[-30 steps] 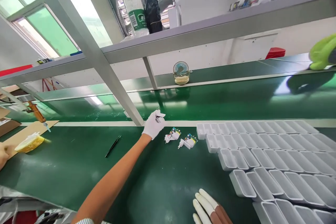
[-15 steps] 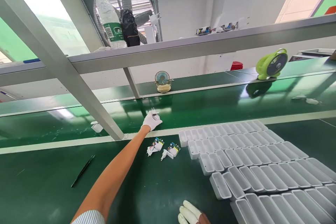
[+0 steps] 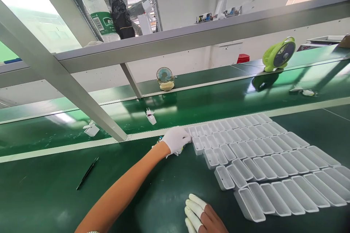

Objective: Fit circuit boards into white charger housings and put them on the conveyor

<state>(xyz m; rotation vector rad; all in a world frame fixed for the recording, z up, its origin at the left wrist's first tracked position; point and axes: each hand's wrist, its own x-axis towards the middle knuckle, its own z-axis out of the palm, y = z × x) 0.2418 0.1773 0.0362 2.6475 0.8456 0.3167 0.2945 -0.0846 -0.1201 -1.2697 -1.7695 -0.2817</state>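
My left hand point(image 3: 176, 140), in a white glove, reaches to the left end of the farthest row of white plastic cases point(image 3: 218, 127). Its fingers are closed on the end case point(image 3: 188, 130), which they partly cover. Under and beside that hand lie circuit boards with white plug parts point(image 3: 179, 151), mostly hidden by it. My right hand point(image 3: 203, 214), with pale finger cots on its fingertips, rests over the green bench near the front edge. Its fingers are stretched out and hold nothing. To its right stand the nearer rows of open cases point(image 3: 253, 205).
Black tweezers point(image 3: 87, 173) lie on the bench at left. A white plug piece point(image 3: 150, 116) and another white part point(image 3: 91, 129) sit on the green conveyor belt point(image 3: 207, 103). A slanted metal post point(image 3: 90, 107) rises at left. Small fans point(image 3: 279, 55) stand behind the belt.
My left hand has moved from the belt back and right to the case row, leaving a white plug piece on the belt. More of my right hand shows. The view has shifted.
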